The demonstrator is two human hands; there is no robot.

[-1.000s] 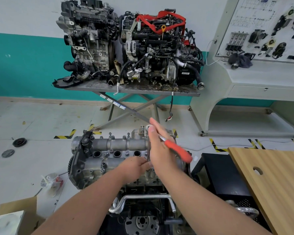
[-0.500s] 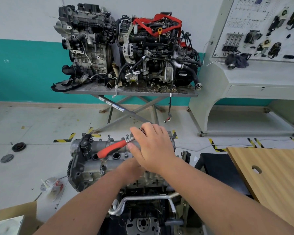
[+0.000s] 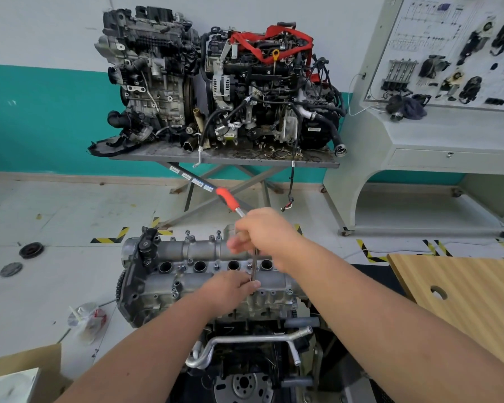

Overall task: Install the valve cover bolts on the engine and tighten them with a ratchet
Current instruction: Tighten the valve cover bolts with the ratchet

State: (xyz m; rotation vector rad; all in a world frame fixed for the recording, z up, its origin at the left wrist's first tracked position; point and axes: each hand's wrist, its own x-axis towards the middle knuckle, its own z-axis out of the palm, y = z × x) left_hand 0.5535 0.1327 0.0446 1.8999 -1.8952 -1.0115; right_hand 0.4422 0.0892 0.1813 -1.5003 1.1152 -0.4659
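Center frame: right hand [image 3: 266,235] grips ratchet [image 3: 229,200] w/ extension on valve cover [image 3: 204,267]; left hand [image 3: 230,289] pinches extension's base. Tightening step underway; next needs another handle swing, probably.

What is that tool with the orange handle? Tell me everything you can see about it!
It is a ratchet with an orange handle, which looks like rubber or plastic, on a shiny metal neck. A thin metal bar runs straight down from it to the grey engine. The handle points up and away to the left. The right hand grips it near the top, hiding its head. The left hand pinches the bar's lower end, steadying it where it meets the engine.
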